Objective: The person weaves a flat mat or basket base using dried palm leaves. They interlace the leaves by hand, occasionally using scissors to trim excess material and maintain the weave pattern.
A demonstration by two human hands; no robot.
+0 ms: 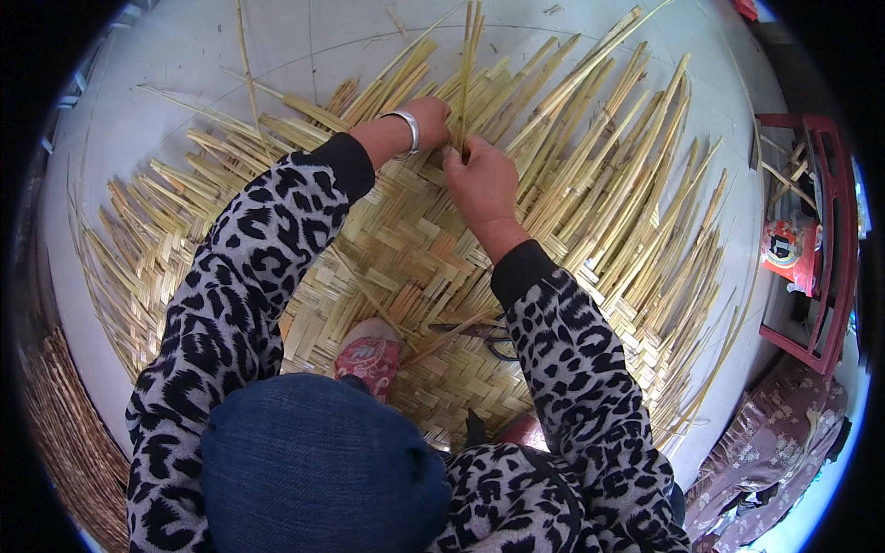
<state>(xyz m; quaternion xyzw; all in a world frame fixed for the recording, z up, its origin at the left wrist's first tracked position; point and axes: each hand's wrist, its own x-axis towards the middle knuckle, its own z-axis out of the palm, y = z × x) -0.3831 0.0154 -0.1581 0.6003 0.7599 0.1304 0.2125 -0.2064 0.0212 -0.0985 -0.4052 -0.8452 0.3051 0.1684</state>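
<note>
Head camera: a woven mat (387,244) of pale, flat strips spreads over a tiled floor (184,55), under and in front of the person, its unwoven ends fanning out at the far and side edges. Both hands meet at the mat's far edge, near the middle. The right hand (484,180) is closed, thumb and fingers pinching a few upright strips (466,69); their tops are cut off by the upper border, and their lower ends vanish between the hands. The left hand (426,123) is curled just beside them, a silvery bracelet (408,134) at its wrist; its fingertips are hidden, so I cannot tell whether it grips the strips too.

Scissors (470,330) lie on the mat, their handles partly covered by the right sleeve (572,336). A red patterned shoe (373,362) rests on the weave, its rear part hidden behind a rounded blue denim shape (318,461), which also blocks the near part of the mat. To the right, a dark red frame (834,249) bends along the fisheye rim, with flowered cloth (770,442) below it, its folds hard to make out. Brown stalks (78,442) at lower left fade into the dark border.
</note>
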